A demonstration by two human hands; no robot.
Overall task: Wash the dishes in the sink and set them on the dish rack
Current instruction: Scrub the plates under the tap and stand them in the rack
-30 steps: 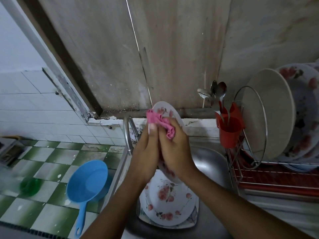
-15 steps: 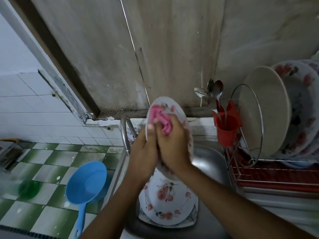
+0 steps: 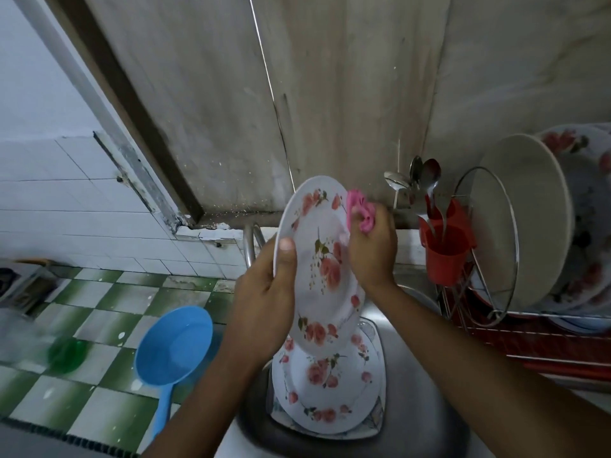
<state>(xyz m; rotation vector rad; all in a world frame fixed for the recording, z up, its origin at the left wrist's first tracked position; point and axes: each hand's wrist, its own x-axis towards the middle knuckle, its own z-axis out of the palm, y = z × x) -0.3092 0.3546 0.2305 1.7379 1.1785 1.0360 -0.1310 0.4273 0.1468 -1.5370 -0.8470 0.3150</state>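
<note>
My left hand (image 3: 264, 299) grips the left rim of a white plate with pink flowers (image 3: 317, 256), held nearly upright above the sink (image 3: 426, 391), thumb on its face. My right hand (image 3: 372, 249) clutches a pink cloth (image 3: 362, 211) against the plate's upper right edge. Beneath, more flowered plates (image 3: 327, 388) lie stacked in the sink. The dish rack (image 3: 542, 335) at right holds a plain beige plate (image 3: 525, 219) and flowered plates (image 3: 588, 206) standing on edge.
A red cutlery cup (image 3: 446, 252) with spoons hangs on the rack's left end. The tap (image 3: 253, 239) rises behind my left hand. A blue scoop (image 3: 173, 352) and a green round object (image 3: 66, 353) lie on the green checkered tiles at left.
The plate has turned so its flowered face shows toward me. My right hand with the cloth slid from the plate's top centre to its upper right edge.
</note>
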